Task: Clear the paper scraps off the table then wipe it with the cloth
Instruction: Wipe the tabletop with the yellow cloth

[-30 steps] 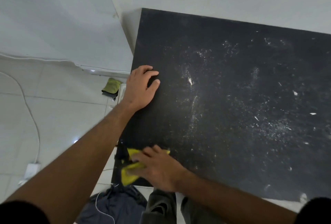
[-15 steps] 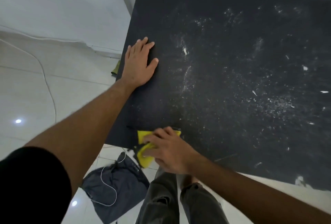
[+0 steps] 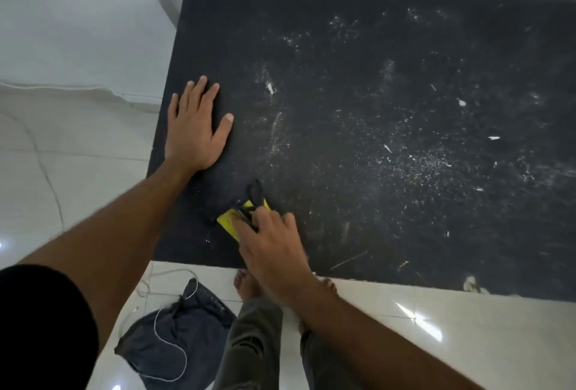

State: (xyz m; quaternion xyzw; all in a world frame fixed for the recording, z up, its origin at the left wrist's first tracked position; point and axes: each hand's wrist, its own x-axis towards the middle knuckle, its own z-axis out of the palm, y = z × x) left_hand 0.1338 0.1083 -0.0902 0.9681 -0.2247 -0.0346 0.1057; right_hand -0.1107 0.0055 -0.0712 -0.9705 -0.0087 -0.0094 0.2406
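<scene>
A black table [image 3: 358, 55] fills most of the view, dusted with white specks and a few small paper scraps [image 3: 493, 138] toward its right half. My right hand [image 3: 271, 249] presses a yellow and black cloth [image 3: 230, 221] onto the table near the front left edge, with the fingers lying over it. My left hand [image 3: 194, 127] rests flat and spread on the table's left side, holding nothing. One small scrap [image 3: 270, 88] lies just right of my left hand.
A dark blue-grey bag [image 3: 174, 336] with a white cord lies on the white tiled floor in front of the table. My bare feet and grey trousers [image 3: 249, 343] stand by the front edge. White walls meet behind the table's far left corner.
My right hand has slid the cloth from the table's front edge further onto the surface. My left hand stays flat on the left side. The camera has shifted.
</scene>
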